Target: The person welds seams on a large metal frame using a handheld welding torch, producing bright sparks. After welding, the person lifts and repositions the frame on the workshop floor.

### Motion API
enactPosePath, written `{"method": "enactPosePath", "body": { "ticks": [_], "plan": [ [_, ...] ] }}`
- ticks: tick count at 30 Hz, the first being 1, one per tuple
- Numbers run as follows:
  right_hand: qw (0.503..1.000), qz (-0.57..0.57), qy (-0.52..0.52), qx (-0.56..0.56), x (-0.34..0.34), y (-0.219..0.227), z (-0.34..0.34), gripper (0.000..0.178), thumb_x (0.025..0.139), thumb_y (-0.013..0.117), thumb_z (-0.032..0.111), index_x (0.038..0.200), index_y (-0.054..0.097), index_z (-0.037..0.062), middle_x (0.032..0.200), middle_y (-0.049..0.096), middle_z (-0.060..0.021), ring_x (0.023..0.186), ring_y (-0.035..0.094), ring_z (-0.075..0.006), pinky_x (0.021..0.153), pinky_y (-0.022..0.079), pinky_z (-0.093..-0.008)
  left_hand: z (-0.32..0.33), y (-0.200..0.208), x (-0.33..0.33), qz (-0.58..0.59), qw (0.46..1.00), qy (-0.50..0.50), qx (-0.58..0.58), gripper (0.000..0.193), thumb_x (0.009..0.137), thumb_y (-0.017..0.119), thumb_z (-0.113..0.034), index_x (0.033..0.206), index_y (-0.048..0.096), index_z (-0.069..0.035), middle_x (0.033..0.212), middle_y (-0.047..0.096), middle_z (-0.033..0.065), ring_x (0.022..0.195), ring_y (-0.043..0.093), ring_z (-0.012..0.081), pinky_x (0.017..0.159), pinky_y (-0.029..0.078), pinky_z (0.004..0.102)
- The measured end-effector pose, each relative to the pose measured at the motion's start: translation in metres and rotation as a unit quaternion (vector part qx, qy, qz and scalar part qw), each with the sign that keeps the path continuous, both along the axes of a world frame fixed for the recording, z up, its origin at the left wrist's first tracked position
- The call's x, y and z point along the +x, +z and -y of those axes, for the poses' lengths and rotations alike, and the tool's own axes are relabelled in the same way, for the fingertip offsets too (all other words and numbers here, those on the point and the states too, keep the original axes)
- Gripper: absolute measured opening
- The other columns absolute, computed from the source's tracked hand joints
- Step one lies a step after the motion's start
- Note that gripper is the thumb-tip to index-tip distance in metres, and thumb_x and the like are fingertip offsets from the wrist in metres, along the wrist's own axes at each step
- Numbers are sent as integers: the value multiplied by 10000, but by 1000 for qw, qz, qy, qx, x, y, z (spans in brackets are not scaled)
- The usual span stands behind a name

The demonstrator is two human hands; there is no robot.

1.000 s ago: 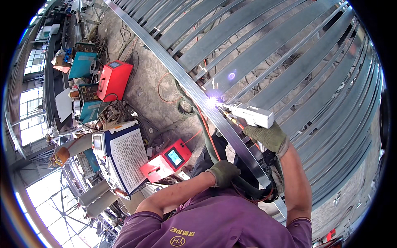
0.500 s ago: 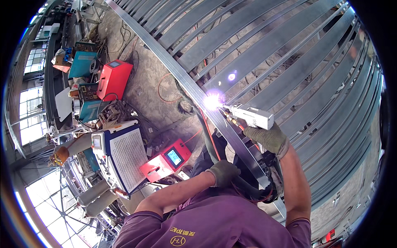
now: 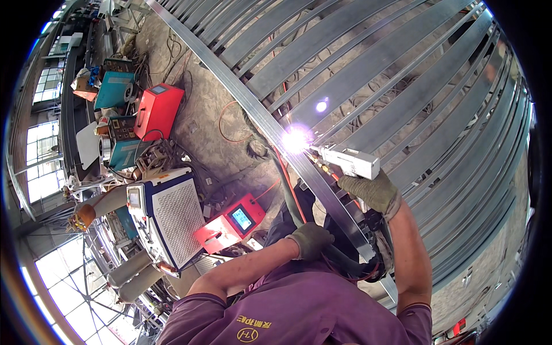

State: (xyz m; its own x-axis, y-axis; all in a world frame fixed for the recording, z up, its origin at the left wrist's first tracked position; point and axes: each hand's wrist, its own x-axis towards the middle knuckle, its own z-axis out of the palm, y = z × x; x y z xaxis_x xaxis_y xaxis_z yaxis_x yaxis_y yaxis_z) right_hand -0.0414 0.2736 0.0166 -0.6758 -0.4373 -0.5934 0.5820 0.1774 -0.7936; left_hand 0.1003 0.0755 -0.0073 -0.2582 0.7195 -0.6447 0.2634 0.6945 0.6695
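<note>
Barely shifted since a second earlier, with just the white-violet glare (image 3: 295, 140) grown wider and brighter. Dressed in a purple shirt (image 3: 287, 299) at the near edge, and clenching a dark hose (image 3: 291, 198) in the gloved left grip (image 3: 312, 240), close to the shirt. Grasping a pale welding torch (image 3: 351, 161) near its rear end in the gloved right grip (image 3: 371, 192), with its nose slanted to the metal rail (image 3: 326, 192), right at the glare. Lined beyond the rail, on its right, with gray slats (image 3: 414, 92), some wide, some narrow. Showing left of the rail a red box (image 3: 221, 233) with a lit screen, next to a white machine (image 3: 175, 221) with a perforated panel. Farther off, over the concrete floor (image 3: 198, 123), showing a second red box (image 3: 160, 112) beside teal units (image 3: 118, 89), then bright windows (image 3: 43, 141) behind.
</note>
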Motion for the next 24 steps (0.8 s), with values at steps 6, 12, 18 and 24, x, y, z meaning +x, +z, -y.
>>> {"method": "enactPosePath", "body": {
  "ticks": [6, 12, 18, 24],
  "plan": [
    [999, 36, -37, -18, -2, 16, 4, 475, 928, 803, 157, 1368, 651, 63, 996, 709, -20, 821, 622, -100, 686, 542, -293, 4, -9, 9, -17, 999, 14, 28, 262, 801, 702, -194, 1042, 713, -91, 1018, 733, 138, 1017, 712, 359, 885, 556, 483],
    [998, 6, -54, -18, 4, 8, -13, 495, 923, 822, 167, 1373, 644, 63, 906, 680, 3, 761, 597, -93, 654, 521, -290, 2, -12, 11, -36, 996, 21, 77, 257, 798, 712, -213, 1026, 707, -94, 1004, 729, 133, 994, 714, 360, 859, 561, 489],
    [1000, 16, 18, 19, 1, 5, -21, 518, 916, 824, 234, 1373, 650, 63, 1003, 740, -43, 850, 633, -115, 723, 557, -312, -17, -11, 13, -23, 997, 11, 78, 248, 803, 712, -225, 1015, 711, -95, 973, 730, 127, 974, 718, 356, 851, 564, 482],
    [1000, 7, 16, 7, 1, 5, -16, 504, 921, 816, 239, 1363, 653, 59, 1002, 741, -44, 844, 642, -121, 717, 564, -315, -16, 9, -2, -9, 999, -12, 45, 243, 806, 718, -228, 1007, 712, -91, 958, 730, 131, 975, 719, 357, 841, 566, 489]
  ]
}}
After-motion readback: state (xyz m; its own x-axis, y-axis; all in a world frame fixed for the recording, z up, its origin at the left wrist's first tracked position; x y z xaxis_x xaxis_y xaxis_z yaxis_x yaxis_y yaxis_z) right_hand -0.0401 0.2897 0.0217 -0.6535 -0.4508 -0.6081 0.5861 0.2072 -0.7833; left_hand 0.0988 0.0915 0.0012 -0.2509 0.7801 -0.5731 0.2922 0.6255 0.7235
